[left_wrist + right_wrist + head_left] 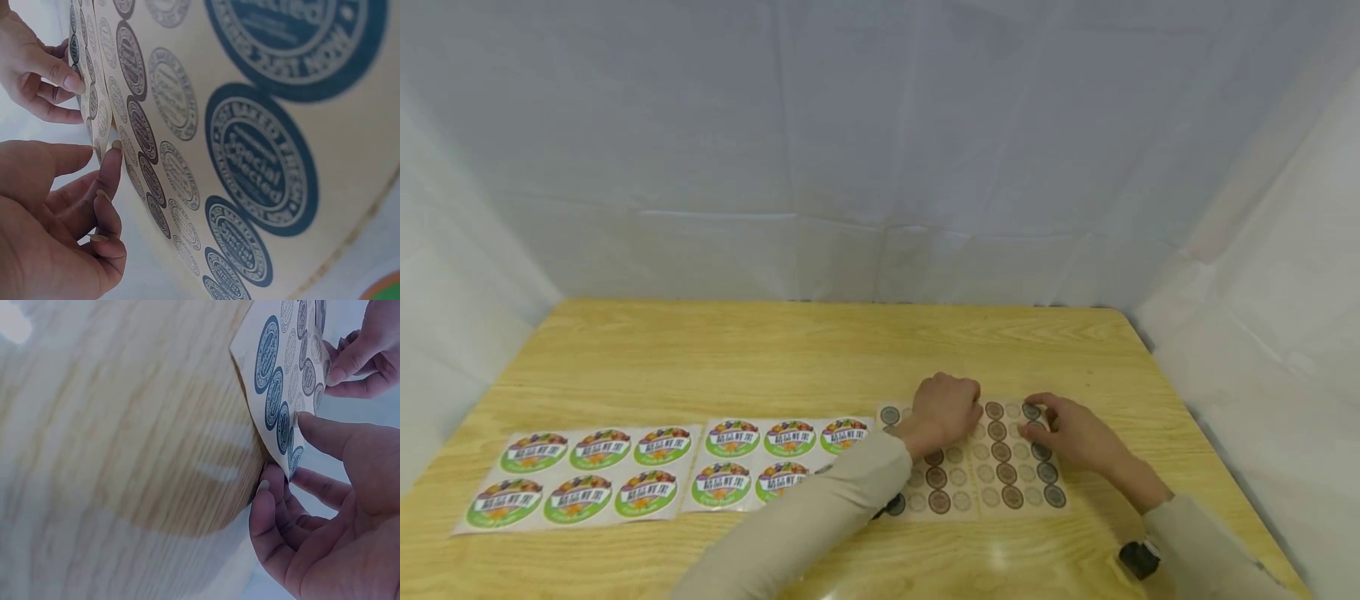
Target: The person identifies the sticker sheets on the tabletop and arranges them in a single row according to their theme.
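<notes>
Two beige sheets of small round stickers in rows of blue, brown and pale rings lie side by side at the table's front right. My left hand [946,408] pinches the far edge of the right-hand sticker sheet [100,122] between thumb and index finger, near the seam with the left-hand sticker sheet [194,106]. At its far right corner my right hand [1078,429] grips the same sheet, thumb on the printed face and fingers under the edge. In the right wrist view this corner of the sheet [250,359] bends up off the wood.
To the left lie two white sheets of larger round fruit labels, one at the far left [563,473] and one in the middle [751,461], the latter partly under my left sleeve [820,508]. White cloth [850,150] walls in the wooden table [775,350] behind and at the sides.
</notes>
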The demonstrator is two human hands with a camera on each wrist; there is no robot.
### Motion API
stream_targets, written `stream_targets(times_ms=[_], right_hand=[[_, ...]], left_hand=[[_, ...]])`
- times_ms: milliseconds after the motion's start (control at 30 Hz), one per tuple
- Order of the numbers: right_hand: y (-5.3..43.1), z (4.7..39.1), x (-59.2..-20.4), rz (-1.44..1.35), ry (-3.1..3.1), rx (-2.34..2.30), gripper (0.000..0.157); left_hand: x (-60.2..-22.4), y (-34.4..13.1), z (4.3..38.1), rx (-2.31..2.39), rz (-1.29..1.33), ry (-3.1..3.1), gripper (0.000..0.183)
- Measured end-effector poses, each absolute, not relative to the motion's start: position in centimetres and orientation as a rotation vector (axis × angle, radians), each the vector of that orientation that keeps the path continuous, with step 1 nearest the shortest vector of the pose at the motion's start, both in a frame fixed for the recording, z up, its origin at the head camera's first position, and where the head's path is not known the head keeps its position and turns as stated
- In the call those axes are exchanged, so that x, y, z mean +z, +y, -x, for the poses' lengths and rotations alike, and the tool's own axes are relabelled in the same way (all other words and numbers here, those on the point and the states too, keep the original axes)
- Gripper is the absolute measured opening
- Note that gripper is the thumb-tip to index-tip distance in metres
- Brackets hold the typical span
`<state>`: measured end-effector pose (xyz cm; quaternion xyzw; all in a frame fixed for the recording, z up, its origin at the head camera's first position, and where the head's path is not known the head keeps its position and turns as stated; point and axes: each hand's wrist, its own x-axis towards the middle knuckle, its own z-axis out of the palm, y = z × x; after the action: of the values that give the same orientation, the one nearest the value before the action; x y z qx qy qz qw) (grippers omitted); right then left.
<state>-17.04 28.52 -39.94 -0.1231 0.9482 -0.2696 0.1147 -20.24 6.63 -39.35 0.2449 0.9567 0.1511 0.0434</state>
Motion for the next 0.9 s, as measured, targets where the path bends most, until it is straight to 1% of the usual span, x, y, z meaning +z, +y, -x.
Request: stream_targets(times_ms=[167, 300, 567, 767, 900], right_hand=[[28.38, 16.92, -40.03, 0.376, 2.804, -0.786, 0.055], [28.2, 16.8, -40.16, 0.379, 2.842, -0.753, 0.053], [27.65, 16.23, -40.21, 0.33, 2.949, -0.618, 0.052], [27.53, 16.05, -40.37, 0.303, 2.971, -0.589, 0.052], [27.56, 16.09, -40.46, 0.299, 2.975, -0.572, 0.052]], left_hand=[[-39.49, 6.74, 20.16, 0.414, -0.749, 2.969, 0.014], [-39.5, 6.78, 20.11, 0.388, -0.741, 2.974, 0.011], [-39.52, 6.88, 20.1, 0.254, -0.793, 2.97, 0.014], [-39.51, 7.03, 20.04, 0.182, -0.794, 2.966, 0.01], [-39.3, 6.92, 19.91, 0.16, -0.788, 2.965, 0.011]])
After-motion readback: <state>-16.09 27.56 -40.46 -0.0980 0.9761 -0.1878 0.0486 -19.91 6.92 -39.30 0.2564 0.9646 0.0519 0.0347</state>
